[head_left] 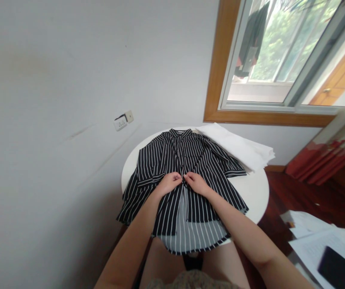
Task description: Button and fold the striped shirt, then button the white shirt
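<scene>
A black shirt with white stripes (190,156) lies spread on a round white table (258,192), collar toward the wall. Its lower front hangs apart, showing the paler inside of the back, and the hem droops over the near edge. Along the front opening, my left hand (170,182) pinches one edge of the fabric with bent fingers. Close beside it, my right hand (196,183) pinches the other edge at the same height. The fingertips of both hands nearly meet; any button between them is too small to make out.
Folded white sheets (235,146) lie on the table's back right, partly by a sleeve. A wall socket (120,123) is behind the table on the left. To the lower right are papers (313,235) with a dark phone-like slab (335,267) on top. A curtain (325,152) hangs at right.
</scene>
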### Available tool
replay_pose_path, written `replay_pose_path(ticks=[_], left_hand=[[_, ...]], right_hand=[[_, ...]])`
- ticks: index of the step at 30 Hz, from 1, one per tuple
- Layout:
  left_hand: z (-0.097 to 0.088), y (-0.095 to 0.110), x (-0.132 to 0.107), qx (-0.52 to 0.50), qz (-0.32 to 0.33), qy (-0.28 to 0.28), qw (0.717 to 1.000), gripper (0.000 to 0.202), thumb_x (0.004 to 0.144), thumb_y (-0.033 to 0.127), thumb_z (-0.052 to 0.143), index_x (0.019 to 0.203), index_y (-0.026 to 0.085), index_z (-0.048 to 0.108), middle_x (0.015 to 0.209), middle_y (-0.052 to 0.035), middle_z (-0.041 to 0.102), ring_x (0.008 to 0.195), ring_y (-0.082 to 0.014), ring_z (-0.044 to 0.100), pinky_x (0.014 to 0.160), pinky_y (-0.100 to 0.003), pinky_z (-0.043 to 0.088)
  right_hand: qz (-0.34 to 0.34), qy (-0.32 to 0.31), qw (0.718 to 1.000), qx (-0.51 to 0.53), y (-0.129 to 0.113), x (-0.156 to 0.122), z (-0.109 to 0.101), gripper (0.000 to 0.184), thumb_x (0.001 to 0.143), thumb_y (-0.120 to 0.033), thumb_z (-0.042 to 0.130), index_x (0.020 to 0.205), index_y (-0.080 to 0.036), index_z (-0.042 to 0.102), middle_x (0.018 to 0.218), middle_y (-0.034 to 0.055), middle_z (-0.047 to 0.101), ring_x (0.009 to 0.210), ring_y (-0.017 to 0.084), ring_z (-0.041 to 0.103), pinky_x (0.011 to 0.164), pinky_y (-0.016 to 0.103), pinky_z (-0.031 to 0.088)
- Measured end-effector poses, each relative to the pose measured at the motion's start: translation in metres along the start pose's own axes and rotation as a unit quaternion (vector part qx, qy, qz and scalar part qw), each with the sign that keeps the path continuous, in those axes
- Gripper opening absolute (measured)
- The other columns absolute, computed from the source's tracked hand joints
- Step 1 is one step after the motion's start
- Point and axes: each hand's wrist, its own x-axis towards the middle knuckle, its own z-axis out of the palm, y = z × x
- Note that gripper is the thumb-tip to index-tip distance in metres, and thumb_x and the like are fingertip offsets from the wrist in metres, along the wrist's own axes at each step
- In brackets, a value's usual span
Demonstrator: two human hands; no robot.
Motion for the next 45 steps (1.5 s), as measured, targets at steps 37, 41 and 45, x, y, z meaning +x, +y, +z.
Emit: replay_pose_path(ticks=[37, 41, 45], left_hand=[[-0.023, -0.049, 0.049, 0.406, -0.079, 0.115, 0.903, 0.058, 0.09, 0.053, 0.02, 0.137, 0.026, 0.04, 0.147, -0.0065, 0.032, 0.135, -0.0328, 0.022, 0.106, -0.058, 0.01], [-0.026, -0.051, 0.061, 0.407, -0.098, 0.124, 0.9, 0.057, 0.089, 0.051, 0.021, 0.137, 0.026, 0.04, 0.147, -0.0069, 0.032, 0.135, -0.0339, 0.021, 0.106, -0.059, 0.011], [-0.028, -0.042, 0.065, 0.411, -0.1, 0.135, 0.896, 0.054, 0.09, 0.048, 0.025, 0.134, 0.024, 0.044, 0.144, -0.0086, 0.037, 0.133, -0.0341, 0.025, 0.105, -0.059, 0.014]], right_hand=[[0.044, 0.006, 0.934, -0.355, 0.074, 0.034, -0.037, 0.059, 0.089, -0.062, 0.027, 0.138, -0.031, 0.038, 0.148, 0.0068, 0.028, 0.137, 0.027, 0.021, 0.109, 0.052, 0.012], [0.035, 0.003, 0.934, -0.355, 0.076, 0.044, -0.039, 0.057, 0.09, -0.06, 0.029, 0.137, -0.031, 0.039, 0.147, 0.0065, 0.03, 0.137, 0.025, 0.023, 0.11, 0.049, 0.014], [0.016, -0.005, 0.939, -0.345, 0.078, 0.051, -0.046, 0.053, 0.091, -0.056, 0.033, 0.136, -0.029, 0.042, 0.146, 0.0065, 0.034, 0.135, 0.024, 0.026, 0.109, 0.045, 0.018]])
